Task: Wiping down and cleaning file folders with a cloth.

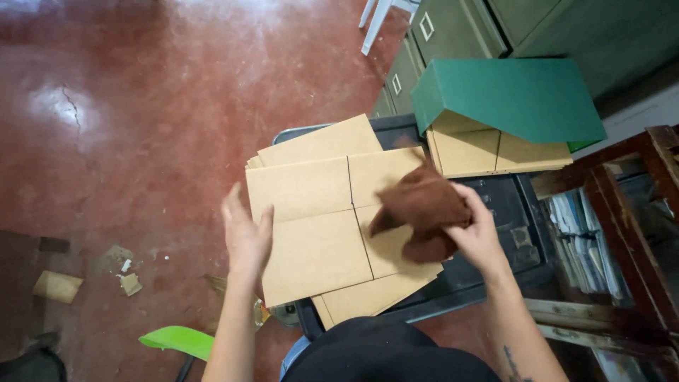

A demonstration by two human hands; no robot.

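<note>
A stack of flat brown cardboard sheets (318, 219) with cut slits lies on a black crate (509, 212). My right hand (481, 237) is closed on a crumpled brown cloth (424, 212), held over the right side of the top sheet. My left hand (246, 233) is open, fingers spread, at the left edge of the stack, touching or just beside it.
A green-covered folded board (509, 99) rests on more cardboard at the back right. Green metal drawers (453, 35) stand behind. A wooden frame (622, 212) with papers is at right. Cardboard scraps (60, 285) lie on the red floor; a bright green piece (177, 339) sits near my left arm.
</note>
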